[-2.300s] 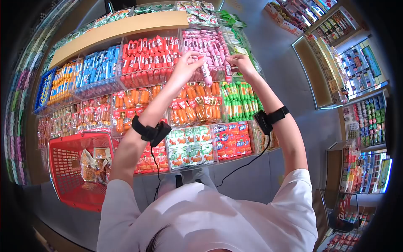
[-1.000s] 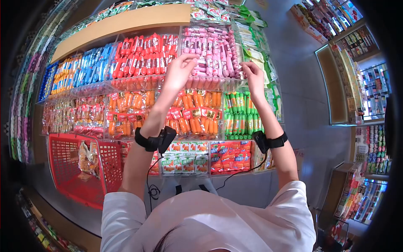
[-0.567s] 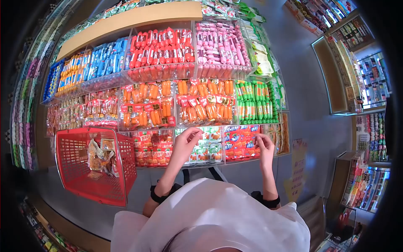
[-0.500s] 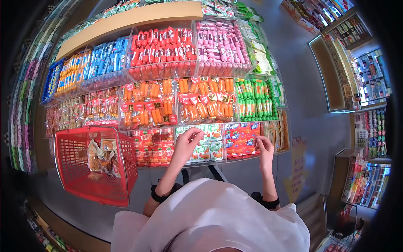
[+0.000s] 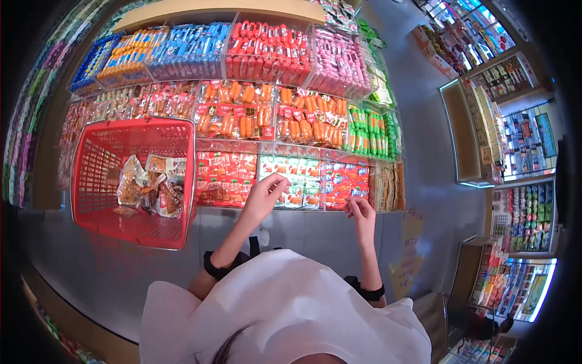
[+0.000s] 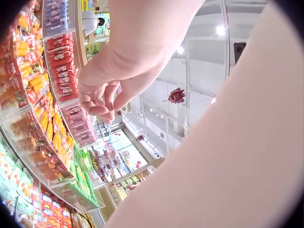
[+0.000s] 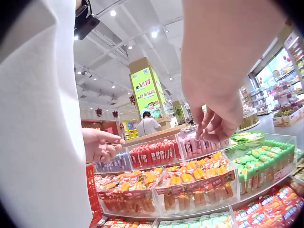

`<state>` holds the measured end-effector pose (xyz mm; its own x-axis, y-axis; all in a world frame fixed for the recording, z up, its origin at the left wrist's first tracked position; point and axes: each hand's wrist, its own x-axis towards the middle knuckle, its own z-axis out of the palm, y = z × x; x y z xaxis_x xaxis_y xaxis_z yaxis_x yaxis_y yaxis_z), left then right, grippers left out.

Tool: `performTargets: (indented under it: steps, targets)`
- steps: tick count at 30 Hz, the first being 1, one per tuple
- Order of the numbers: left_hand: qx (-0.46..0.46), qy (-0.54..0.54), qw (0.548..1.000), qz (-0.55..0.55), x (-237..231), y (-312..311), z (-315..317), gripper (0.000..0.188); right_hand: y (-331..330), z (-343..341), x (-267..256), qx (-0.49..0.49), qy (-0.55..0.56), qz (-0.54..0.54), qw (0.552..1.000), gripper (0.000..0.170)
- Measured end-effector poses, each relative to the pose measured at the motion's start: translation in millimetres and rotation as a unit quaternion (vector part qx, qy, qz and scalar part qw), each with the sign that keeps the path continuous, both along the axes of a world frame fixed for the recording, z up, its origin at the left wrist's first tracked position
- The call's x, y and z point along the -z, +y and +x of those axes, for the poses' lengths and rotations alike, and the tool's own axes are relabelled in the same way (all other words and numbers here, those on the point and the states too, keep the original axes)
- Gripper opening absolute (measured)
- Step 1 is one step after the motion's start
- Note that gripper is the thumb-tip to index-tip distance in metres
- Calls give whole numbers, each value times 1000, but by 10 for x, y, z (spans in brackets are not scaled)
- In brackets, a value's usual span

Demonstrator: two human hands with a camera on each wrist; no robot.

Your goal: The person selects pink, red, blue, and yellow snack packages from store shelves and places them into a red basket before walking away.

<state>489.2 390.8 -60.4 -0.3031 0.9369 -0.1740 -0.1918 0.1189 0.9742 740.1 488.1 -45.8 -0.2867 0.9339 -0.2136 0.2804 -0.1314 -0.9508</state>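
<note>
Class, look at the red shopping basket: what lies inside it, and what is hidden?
Clear packets of brownish food lie inside the red shopping basket. They overlap, so anything beneath them is covered and cannot be seen.

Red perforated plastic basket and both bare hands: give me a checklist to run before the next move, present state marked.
1. Person's left grip free: ok; fingers loosely curled, nothing visible in them.
2. Person's right grip free: ok; likewise nothing visible in it.
3. Both grips clear of the green-and-white flat packets: ok; the right wrist view shows a gap.
4. Room inside the red perforated plastic basket: ok; bare space beside the clear-wrapped brown snack packages.
5. Grips at the basket: not ok; both are apart from it.
6. Basket firmly supported: cannot tell; its support is hidden.
</note>
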Motion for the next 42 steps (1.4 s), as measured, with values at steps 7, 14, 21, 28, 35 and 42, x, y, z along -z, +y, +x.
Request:
performTargets:
  steps: [7,14,21,28,35,42]
  targets:
    - [-37,39,997,-56,-206,-1067,1,17,-363,-268,348,-109,-16,-27,994,16]
    - [-215,87,972,-38,-562,-2182,-793,15,-958,-1013,249,-209,-1,-47,977,20]
    - [-383,168,908,-26,-488,-3085,-2249,17,-1288,-1886,-161,-220,-52,-6,974,18]
    - [-428,309,847,-72,33,-3769,-3661,18,-1951,-3807,-1074,-340,15,-174,924,24]
    - [-381,576,714,-113,184,-3768,-4238,12,-2291,-5353,74,-529,-308,-48,789,30]
    - [-418,516,736,-129,183,-3773,-4251,11,-2201,-5467,1970,-759,-441,165,450,26]
